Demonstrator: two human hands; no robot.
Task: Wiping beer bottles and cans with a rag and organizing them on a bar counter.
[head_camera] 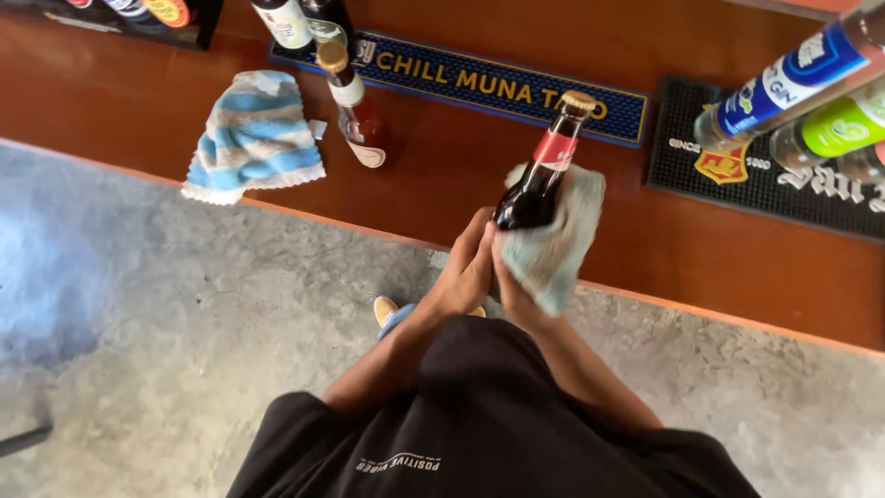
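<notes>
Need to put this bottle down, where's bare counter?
Bare wood lies between the striped towel and the black mat, just past the dark bottle. More sits left of the towel. The back edge by the blue mat is crowded.

Eight bottles show, one dark bottle [539, 180] in two hands [489, 267], four at twelve o'clock, three at two o'clock, with two cloths and three bar mats.
</notes>
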